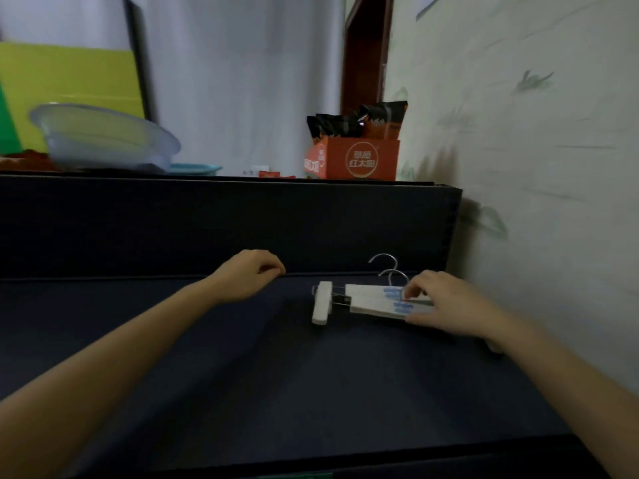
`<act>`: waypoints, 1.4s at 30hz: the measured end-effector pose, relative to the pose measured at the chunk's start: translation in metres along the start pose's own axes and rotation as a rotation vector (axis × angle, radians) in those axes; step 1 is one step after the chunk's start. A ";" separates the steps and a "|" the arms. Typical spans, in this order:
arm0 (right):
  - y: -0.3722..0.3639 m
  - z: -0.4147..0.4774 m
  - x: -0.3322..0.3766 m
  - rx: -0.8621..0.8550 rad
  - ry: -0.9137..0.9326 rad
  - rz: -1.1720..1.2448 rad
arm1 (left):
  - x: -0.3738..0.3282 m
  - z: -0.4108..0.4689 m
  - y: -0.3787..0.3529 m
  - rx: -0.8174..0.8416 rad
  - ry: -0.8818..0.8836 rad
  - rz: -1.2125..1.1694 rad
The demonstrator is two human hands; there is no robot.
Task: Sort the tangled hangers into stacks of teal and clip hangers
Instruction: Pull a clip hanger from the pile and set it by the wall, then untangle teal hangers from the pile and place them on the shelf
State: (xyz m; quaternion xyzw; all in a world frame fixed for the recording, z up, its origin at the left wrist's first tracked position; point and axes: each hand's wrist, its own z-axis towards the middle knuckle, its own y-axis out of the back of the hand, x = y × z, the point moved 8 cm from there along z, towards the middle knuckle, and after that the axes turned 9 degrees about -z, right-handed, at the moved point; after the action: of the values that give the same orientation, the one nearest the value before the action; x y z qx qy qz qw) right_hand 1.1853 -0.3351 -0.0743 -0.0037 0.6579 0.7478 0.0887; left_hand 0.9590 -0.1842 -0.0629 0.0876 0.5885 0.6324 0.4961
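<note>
We see two white clip hangers (366, 300) stacked on the right of the dark blue surface (242, 357). Their long axis runs left to right, with the right end a bit nearer. The metal hooks (383, 259) point far, toward the dark back panel (207, 219). One clip (322, 302) sticks out at the left end, lying crosswise.

Our right hand (449, 305) holds the stack's right half, fingers curled over the top and thumb at the near edge. It covers the right end. Our left hand (249, 274) is well apart to the left, loosely curled and holding nothing, by the seam where the surface meets the panel.

The wall (536, 133) is close on the right, just past the hangers. The surface is bare to the left and near. On the ledge above the panel are a clear basin (103, 136) and a teal plate (193, 168) on the left and an orange box (356, 160) of packets on the right, with a pale curtain (242, 81) behind. The frame is blurry.
</note>
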 end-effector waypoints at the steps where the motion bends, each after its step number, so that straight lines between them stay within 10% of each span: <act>1: 0.007 0.003 0.004 -0.015 -0.011 -0.017 | 0.006 -0.009 0.007 -0.015 0.014 0.031; 15: 0.079 0.067 0.246 -0.309 0.382 0.222 | 0.109 -0.191 0.141 -0.306 0.294 0.409; 42: 0.113 0.077 0.773 -0.224 0.809 0.432 | 0.320 -0.556 0.385 -0.468 0.608 0.719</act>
State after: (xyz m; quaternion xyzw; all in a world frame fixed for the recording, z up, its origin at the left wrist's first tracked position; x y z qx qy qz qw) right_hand 0.4171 -0.1738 -0.0471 -0.1673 0.5408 0.7540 -0.3332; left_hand 0.2134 -0.2452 -0.0564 -0.0168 0.4815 0.8741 0.0610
